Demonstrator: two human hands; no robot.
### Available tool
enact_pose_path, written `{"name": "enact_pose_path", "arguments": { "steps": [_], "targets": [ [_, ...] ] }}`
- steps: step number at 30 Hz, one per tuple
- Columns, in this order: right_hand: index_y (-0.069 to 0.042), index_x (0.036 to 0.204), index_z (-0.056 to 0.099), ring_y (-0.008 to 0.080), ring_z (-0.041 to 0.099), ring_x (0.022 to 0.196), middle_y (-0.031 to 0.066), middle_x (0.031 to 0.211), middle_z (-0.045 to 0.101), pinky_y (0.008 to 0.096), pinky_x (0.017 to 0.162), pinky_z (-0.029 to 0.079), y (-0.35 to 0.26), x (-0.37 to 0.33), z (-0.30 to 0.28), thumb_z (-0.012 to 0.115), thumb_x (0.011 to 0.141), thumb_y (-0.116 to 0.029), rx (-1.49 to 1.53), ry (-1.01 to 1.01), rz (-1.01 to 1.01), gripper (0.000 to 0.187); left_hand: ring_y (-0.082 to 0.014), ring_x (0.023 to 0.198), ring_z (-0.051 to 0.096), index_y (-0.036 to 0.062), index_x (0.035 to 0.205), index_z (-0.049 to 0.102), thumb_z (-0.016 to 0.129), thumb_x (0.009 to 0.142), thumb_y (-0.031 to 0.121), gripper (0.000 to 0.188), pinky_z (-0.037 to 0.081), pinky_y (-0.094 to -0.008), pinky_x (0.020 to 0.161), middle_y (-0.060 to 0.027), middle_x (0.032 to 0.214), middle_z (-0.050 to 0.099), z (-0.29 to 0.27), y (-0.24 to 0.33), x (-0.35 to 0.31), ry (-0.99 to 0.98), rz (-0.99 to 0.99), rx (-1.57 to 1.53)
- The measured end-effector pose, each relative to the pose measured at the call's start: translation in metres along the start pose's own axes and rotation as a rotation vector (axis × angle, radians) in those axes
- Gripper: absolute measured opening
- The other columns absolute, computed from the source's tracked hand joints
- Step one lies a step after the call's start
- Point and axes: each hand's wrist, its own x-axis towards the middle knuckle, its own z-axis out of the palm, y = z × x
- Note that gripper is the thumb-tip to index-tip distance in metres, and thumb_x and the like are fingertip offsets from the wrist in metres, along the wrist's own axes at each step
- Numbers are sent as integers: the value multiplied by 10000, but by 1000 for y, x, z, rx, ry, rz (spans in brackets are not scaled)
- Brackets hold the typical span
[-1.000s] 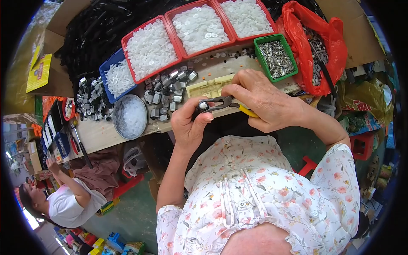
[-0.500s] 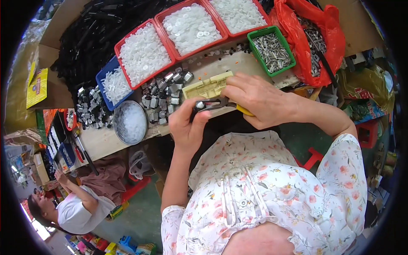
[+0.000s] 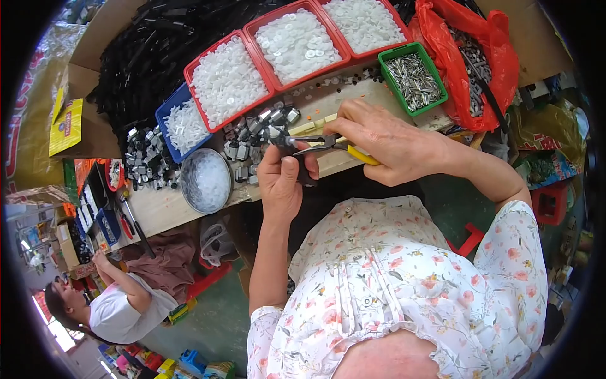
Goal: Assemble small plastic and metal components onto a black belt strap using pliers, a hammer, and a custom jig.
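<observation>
My right hand (image 3: 388,145) is closed around pliers (image 3: 326,144) with yellow handles, their jaws pointing left and parted. The jaw tips reach the small black part (image 3: 305,172) that my left hand (image 3: 282,186) pinches between thumb and fingers; whether they touch it I cannot tell. A shiny silver end seems to top this part, though the fingers hide most of it. Behind my hands, a cream moulded block (image 3: 309,126) lies on the wooden bench (image 3: 158,211), partly covered by the right hand. Left of it is a pile of small silver-and-black pieces (image 3: 243,142).
Red trays (image 3: 276,82) of white plastic pieces line the back. A blue tray (image 3: 165,140), a metal bowl (image 3: 228,192) and a green tray (image 3: 439,101) of metal pins flank them. A red bag (image 3: 505,60) stands right. Another person (image 3: 123,309) sits far left.
The pliers' jaws have come apart and now angle left over the black part. My left hand has turned the part so its dark body points down. The whole view has shifted slightly.
</observation>
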Motion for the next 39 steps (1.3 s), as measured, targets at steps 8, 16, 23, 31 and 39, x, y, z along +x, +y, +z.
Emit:
{"name": "enact_pose_path", "arguments": {
  "steps": [8, 16, 23, 31, 39],
  "targets": [
    [35, 1188, 501, 383, 518, 1024, 188, 1063, 501, 450, 855, 444, -3, -1, 6, 642, 671, 20, -54, -10, 42, 536, -107, 725, 572, -18, 1139, 589, 668, 966, 294, 365, 460, -238, 646, -43, 850, 628, 6, -4, 1, 31, 70, 257],
    [43, 1117, 544, 382, 549, 996, 179, 1020, 549, 444, 831, 482, -8, -5, 6, 636, 685, 48, -140, 11, 38, 442, -102, 718, 553, -11, 1158, 574, 632, 990, 297, 356, 452, -236, 648, -38, 862, 623, 6, -5, -2, -16, 119, 331],
    [9, 1249, 516, 378, 519, 1048, 176, 1074, 515, 452, 884, 428, 2, -2, -2, 641, 680, 18, -47, 25, 66, 583, -108, 744, 543, 3, 1154, 579, 618, 992, 341, 377, 461, -249, 650, -45, 875, 614, 2, -4, -1, 81, 30, 116],
    [15, 1291, 487, 384, 495, 1071, 197, 1109, 483, 458, 904, 410, -3, 1, -3, 619, 650, 5, -14, 40, 61, 655, -89, 743, 529, 1, 1149, 580, 614, 996, 332, 366, 444, -230, 664, -24, 883, 606, 1, -4, -2, 47, 77, 325],
    [15, 1293, 491, 370, 487, 1057, 181, 1079, 479, 456, 919, 385, 0, -2, -3, 617, 629, -31, -46, 41, 25, 677, -81, 758, 529, -8, 1102, 601, 626, 995, 292, 319, 438, -223, 679, -11, 871, 605, 7, -3, 1, 58, 95, 410]
  ]
}}
